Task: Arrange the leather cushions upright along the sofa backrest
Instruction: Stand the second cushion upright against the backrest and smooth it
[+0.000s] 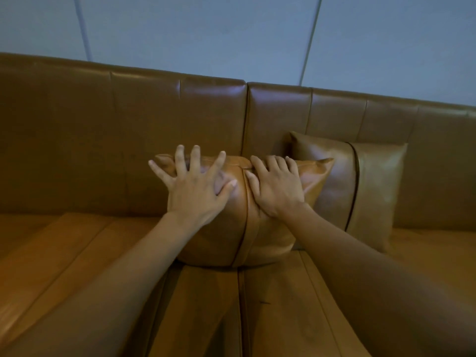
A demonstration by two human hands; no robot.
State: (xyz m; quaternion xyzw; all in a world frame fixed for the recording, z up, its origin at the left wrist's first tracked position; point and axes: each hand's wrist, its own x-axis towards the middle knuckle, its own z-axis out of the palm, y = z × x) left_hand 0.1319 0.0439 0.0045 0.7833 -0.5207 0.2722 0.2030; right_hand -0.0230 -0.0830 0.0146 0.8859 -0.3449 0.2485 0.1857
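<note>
A tan leather cushion (231,235) stands on the sofa seat, leaning towards the backrest (180,124) at the middle seam. My left hand (195,186) lies flat on its left face with the fingers spread. My right hand (277,186) rests on its upper right part, with the fingers curled over the top edge. A second leather cushion (360,186) stands upright against the backrest just to the right, and the first cushion's right corner overlaps it.
The brown leather sofa seat (77,253) stretches to the left and right of the cushions. A grey-blue panelled wall (206,34) rises behind the backrest.
</note>
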